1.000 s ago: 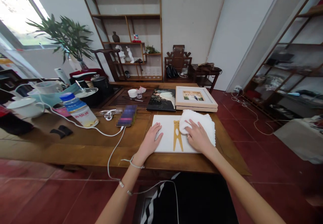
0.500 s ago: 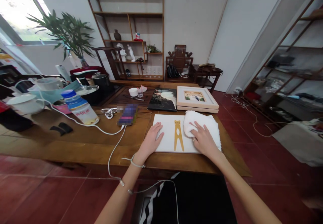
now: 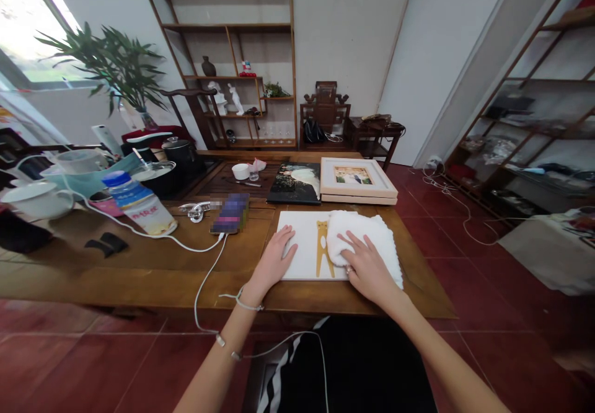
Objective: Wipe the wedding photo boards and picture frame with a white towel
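Observation:
A white rectangular board (image 3: 302, 253) lies flat near the front edge of the wooden table. On its face is a yellow-tan, long-legged cat figure (image 3: 321, 253); I cannot tell whether it is printed or a separate piece. My left hand (image 3: 275, 258) rests flat on the board's left edge, fingers stretched out, holding nothing. Over the right part of the board lies a fluffy white cloth (image 3: 383, 239), its edge against the cat figure. My right hand (image 3: 367, 264) presses down on this cloth with its fingers spread; the thumb is partly hidden.
Behind the board lie a dark photo panel (image 3: 290, 183) and stacked picture frames (image 3: 388, 183). To the left are a phone (image 3: 231, 213) on a white cable, a blue-capped bottle (image 3: 147, 209), a black pot (image 3: 176, 151) and an enamel pot (image 3: 39, 201). The cable hangs over the table's front edge.
My right hand and the cloth have slid a little left, so the cloth now reaches the cat figure. My left hand stays on the board's edge. The view has shifted slightly.

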Demonstrator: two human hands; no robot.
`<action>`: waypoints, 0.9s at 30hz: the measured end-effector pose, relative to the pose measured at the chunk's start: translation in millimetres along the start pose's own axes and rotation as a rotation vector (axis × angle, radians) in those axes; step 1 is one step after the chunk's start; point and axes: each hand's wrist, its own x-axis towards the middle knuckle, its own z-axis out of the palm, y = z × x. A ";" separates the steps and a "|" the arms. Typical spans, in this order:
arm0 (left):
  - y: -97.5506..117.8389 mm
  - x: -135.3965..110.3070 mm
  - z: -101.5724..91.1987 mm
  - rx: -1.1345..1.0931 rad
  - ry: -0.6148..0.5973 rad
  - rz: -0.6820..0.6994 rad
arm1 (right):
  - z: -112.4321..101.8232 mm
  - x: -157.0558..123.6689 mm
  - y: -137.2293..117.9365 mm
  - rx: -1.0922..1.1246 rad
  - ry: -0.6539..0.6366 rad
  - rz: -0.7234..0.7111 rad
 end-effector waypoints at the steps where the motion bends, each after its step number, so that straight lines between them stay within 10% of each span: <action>1: -0.1 0.1 0.1 -0.002 0.003 0.002 | 0.7 2.4 2.2 -0.001 0.007 -0.003; 11: 3.3 0.5 -1.7 -0.018 0.006 -0.007 | 1.4 15.2 11.0 0.036 0.022 0.018; 21: 2.8 0.2 -1.1 -0.017 -0.004 -0.018 | -6.7 -34.9 -56.8 0.218 -0.008 -0.137; 27: -0.5 -1.1 0.4 -0.024 0.008 0.010 | 0.6 -0.6 -42.9 0.205 0.012 -0.126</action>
